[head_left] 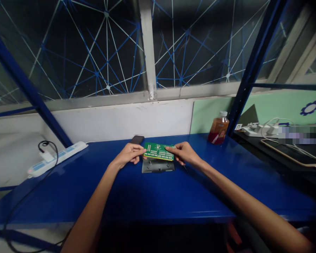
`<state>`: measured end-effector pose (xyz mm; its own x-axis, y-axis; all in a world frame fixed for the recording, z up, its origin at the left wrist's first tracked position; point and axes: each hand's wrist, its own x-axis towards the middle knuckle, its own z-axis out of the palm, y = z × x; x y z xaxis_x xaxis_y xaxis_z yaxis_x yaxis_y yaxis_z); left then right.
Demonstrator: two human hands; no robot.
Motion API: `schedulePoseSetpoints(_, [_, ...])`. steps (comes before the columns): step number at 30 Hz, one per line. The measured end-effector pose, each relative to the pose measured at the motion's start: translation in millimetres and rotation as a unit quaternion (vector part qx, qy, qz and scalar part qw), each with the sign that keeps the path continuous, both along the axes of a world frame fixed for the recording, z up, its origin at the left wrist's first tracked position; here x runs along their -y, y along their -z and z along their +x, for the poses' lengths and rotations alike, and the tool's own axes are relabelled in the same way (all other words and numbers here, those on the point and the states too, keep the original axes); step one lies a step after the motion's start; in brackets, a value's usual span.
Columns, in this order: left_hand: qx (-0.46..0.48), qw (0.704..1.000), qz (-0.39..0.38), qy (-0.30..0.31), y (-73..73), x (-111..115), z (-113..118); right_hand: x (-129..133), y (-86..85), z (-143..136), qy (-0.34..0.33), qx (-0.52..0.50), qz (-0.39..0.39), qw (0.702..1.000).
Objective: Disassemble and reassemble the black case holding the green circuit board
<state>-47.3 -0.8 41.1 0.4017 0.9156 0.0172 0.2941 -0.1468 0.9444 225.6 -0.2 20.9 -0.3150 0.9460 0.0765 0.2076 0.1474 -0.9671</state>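
We had the flat green circuit board in a two-handed grip, closed narrowly at both ends: our left hand pinched its left end, and our right hand held its right end, thumb over the face. Holding it by the ends probably steadied it and left its middle uncovered. The board was above the dark grey, rectangular plastic panel, whose near part showed beyond the board's near edge; we could not tell whether they touched. A thin dark shaft showed to the right of the board, below our right hand; whether we held it was unclear. The flat, dark, phone-like slab lay on the glossy blue desk, behind and left of the board, seemingly out of our hands' way.
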Motion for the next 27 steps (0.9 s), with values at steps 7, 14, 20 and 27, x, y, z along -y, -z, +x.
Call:
schedulePoseSetpoints(7, [-0.021,0.999,0.024,-0.037,2.0,-3.2,-3.2,3.8,-6.3,-2.3,-0.043,-0.112,-0.060,0.991])
schedulePoseSetpoints(14, [-0.014,0.999,0.027,-0.040,0.6,-2.5,-2.8,4.0,-7.5,-2.9,-0.074,-0.174,-0.076,0.979])
schedulePoseSetpoints(20, [-0.024,0.999,0.029,-0.028,-0.9,-1.8,-5.6,3.0,-4.4,-4.1,-0.091,-0.207,-0.071,0.972])
schedulePoseSetpoints(27, [-0.010,0.999,0.022,-0.042,1.2,-1.8,-8.0,3.0,-3.8,-3.5,-0.085,-0.173,-0.078,0.978])
